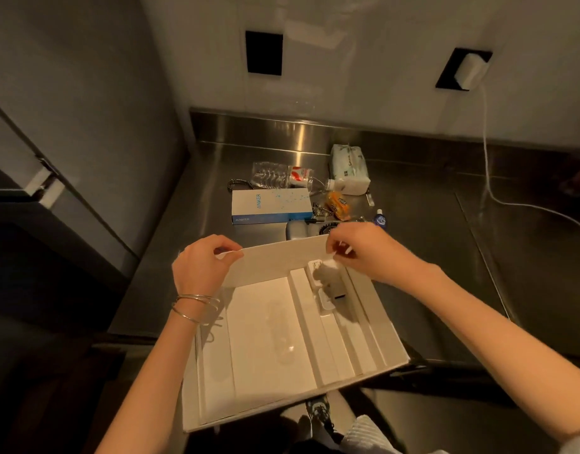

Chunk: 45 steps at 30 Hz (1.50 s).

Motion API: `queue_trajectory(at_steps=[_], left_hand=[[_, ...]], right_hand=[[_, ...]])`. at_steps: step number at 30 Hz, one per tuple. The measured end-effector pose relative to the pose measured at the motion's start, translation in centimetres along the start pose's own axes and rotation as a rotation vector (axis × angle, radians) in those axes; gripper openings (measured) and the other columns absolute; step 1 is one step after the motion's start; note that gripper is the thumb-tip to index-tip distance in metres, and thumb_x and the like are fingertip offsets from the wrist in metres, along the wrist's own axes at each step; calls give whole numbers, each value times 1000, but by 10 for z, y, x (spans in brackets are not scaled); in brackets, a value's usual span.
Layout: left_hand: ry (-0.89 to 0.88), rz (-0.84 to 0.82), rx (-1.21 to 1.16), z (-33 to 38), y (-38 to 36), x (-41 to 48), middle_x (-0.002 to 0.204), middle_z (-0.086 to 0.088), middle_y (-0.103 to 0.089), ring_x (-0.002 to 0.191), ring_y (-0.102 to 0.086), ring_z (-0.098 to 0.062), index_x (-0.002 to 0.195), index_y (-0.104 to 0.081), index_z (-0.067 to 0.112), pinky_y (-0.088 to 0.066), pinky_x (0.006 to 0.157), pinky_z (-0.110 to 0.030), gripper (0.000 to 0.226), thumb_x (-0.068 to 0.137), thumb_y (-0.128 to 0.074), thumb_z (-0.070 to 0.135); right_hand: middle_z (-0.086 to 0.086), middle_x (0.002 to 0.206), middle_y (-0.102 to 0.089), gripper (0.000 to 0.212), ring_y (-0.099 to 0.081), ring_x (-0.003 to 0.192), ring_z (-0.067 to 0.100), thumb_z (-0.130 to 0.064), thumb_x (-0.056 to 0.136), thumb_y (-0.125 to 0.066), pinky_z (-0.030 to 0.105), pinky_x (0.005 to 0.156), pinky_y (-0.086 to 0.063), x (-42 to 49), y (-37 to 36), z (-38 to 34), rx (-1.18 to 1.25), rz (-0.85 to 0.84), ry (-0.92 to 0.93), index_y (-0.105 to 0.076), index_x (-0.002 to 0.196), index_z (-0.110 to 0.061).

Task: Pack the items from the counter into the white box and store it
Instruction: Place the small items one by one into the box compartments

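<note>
An open white box [364, 299] with moulded inner compartments lies at the front edge of the steel counter [429, 257]. My left hand [202, 265] pinches the far rim of the white box at its left corner. My right hand [364, 250] grips the same rim at the right corner. Beyond the box lie a white and blue Anker box [270, 204], a crushed clear plastic bottle [282, 178], a white tissue pack [349, 170], an orange wrapped item [339, 204] and a small blue-labelled bottle [380, 221]. A grey object [297, 229] is partly hidden behind the rim.
A white charger [470, 68] sits in a black wall socket, its cable [488, 178] trailing over the counter's right side. A second black socket [264, 52] is on the wall. Dark cabinets [69, 142] stand to the left. My shoes [319, 414] show below.
</note>
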State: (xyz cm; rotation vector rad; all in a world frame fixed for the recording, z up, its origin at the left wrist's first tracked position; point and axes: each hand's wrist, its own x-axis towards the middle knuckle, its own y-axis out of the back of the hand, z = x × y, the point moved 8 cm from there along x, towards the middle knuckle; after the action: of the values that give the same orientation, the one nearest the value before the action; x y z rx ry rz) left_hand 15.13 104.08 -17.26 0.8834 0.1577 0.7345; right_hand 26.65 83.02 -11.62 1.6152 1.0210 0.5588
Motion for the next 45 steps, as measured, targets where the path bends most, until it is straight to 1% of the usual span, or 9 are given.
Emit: queue_trajectory(at_steps=[5, 12, 18, 23, 31, 35, 38, 41, 45], left_hand=[[27, 1, 12, 5, -1, 2, 86, 2, -70, 76, -54, -8, 84, -70, 24, -40, 61, -15, 10, 80, -67, 33], [96, -8, 48, 3, 1, 0, 83, 9, -69, 76, -57, -7, 79, -70, 30, -40, 61, -13, 6, 78, -68, 36], [150, -11, 71, 1, 0, 2, 89, 7, -70, 77, -55, -6, 82, -72, 27, -39, 64, -10, 8, 79, -68, 34], [143, 6, 81, 1, 0, 2, 88, 7, -70, 77, -56, -6, 81, -71, 28, -40, 65, -10, 8, 79, -67, 34], [113, 9, 52, 3, 0, 2, 86, 4, -69, 77, -56, -8, 82, -70, 26, -51, 71, -26, 8, 79, -68, 33], [88, 4, 29, 3, 1, 1, 89, 2, -70, 79, -57, -9, 86, -71, 25, -50, 70, -25, 12, 80, -67, 34], [70, -8, 15, 1, -1, 1, 90, 1, -71, 79, -57, -10, 88, -71, 24, -48, 69, -24, 13, 81, -65, 33], [63, -12, 6, 1, -1, 2, 92, 0, -71, 80, -54, -10, 90, -70, 24, -47, 69, -24, 14, 82, -64, 34], [41, -17, -3, 0, -2, 3, 94, -1, -71, 80, -54, -10, 91, -70, 24, -47, 71, -26, 16, 83, -63, 35]], right_hand=[[4, 111, -63, 18, -58, 105, 19, -10, 84, -63, 30, 89, -50, 61, 36, 31, -65, 101, 93, -66, 101, -14], [4, 126, -58, 40, -52, 116, 26, -7, 83, -62, 39, 97, -47, 157, -65, 42, -359, -317, 367, -59, 119, -23], [1, 138, -45, 54, -38, 123, 24, -17, 83, -64, 33, 94, -45, 171, -106, 39, -635, -335, 572, -44, 132, -29], [8, 124, -52, 60, -47, 111, 25, -37, 74, -71, 36, 90, -46, 175, -84, 52, -429, -199, 409, -44, 126, -25], [8, 121, -51, 60, -51, 107, 21, -21, 69, -78, 26, 83, -46, 98, 10, 65, 172, 96, 155, -47, 120, -13], [-3, 126, -49, 65, -47, 114, 7, -25, 71, -74, 14, 93, -41, 24, 19, 39, 402, -29, 232, -45, 128, -20], [-16, 119, -51, 59, -43, 112, 0, -39, 68, -67, 10, 92, -38, -23, 0, 15, 382, -138, 268, -48, 123, -33], [-22, 114, -48, 56, -41, 101, -4, -32, 72, -70, 12, 86, -39, -47, -36, -1, 163, -224, 233, -48, 124, -33], [-8, 117, -56, 50, -56, 96, 12, -33, 76, -66, 30, 80, -52, -55, -87, -3, -139, -364, 100, -48, 122, -28]])
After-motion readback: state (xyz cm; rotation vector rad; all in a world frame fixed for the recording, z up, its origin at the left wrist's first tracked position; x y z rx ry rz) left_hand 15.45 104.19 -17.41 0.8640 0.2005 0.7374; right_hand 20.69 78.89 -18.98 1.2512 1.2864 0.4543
